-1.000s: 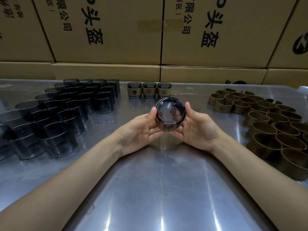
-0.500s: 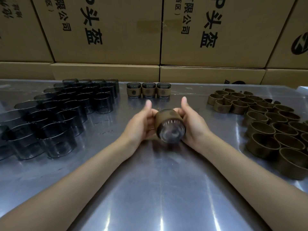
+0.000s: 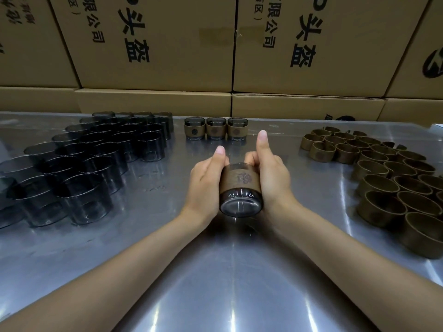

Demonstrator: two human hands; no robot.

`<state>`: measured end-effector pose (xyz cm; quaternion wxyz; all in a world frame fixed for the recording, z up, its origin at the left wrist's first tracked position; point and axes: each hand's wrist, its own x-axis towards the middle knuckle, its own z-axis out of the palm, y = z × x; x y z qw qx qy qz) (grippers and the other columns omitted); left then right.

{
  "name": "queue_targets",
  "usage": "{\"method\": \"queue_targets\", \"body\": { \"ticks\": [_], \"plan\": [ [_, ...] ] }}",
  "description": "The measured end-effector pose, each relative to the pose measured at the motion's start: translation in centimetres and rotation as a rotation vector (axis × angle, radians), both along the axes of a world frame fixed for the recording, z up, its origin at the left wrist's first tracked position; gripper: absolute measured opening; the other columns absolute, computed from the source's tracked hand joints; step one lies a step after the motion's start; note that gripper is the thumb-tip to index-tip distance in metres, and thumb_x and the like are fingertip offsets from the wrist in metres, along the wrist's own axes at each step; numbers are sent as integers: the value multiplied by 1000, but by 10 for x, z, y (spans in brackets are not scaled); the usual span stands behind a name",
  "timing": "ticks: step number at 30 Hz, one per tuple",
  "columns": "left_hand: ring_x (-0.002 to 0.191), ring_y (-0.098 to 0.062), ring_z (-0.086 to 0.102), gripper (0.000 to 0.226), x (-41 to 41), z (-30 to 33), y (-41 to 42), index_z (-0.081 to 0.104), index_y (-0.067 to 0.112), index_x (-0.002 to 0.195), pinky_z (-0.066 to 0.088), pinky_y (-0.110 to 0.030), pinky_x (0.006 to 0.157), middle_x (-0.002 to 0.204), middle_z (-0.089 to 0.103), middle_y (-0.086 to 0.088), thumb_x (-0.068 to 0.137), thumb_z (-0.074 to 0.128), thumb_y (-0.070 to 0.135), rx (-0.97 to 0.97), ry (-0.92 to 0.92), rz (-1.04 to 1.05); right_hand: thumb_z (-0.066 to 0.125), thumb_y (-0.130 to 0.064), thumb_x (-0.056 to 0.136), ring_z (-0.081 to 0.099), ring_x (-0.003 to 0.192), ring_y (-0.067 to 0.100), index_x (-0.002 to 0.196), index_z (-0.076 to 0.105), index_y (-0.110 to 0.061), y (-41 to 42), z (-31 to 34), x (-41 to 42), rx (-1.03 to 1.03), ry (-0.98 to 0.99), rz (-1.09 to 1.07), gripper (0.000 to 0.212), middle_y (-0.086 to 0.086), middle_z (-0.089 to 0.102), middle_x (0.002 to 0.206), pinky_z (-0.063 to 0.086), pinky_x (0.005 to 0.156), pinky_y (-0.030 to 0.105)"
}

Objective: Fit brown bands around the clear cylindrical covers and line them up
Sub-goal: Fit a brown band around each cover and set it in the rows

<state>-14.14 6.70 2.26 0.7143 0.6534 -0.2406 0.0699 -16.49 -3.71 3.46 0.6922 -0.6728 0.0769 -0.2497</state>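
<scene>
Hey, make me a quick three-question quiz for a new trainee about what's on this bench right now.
1. How many finished banded covers stand in the row at the back of the steel table?
2. True or false: the loose brown bands lie to the person's left.
3. The cover in hand, held between the left hand and right hand, is: A) bare, B) wearing a brown band, C) cracked.

Key: 1. three; 2. false, they lie on the right, the bare clear covers on the left; 3. B.
</scene>
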Motion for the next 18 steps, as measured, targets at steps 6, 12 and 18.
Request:
{"method": "queue_targets", "body": {
  "ticks": [6,12,18],
  "plan": [
    [50,-9,37,53,1,-1,1,41,18,51,32,-27,52,49,39,10,104,37,25,24,-25,-9,34,-56,98,36,41,5,36,39,-20,-1,0,1,-29,-11,-14,72,-9,35,41,33,42,13],
    [70,-17,48,46,16,-4,3,51,11,65,40,-37,72,70,51,-6,105,33,25,200,-93,8,36,-46,102,40,45,1,43,43,-21,-10,-10,7,-207,-174,-133,64,-11,41,41,33,48,15],
    [82,15,44,29,31,-12,4,55,1,88,31,0,78,95,43,3,104,35,15,381,-189,-10,61,-44,88,49,104,2,70,58,-15,-42,-22,10,-746,-99,7,34,-10,55,102,34,84,9]
  ]
}}
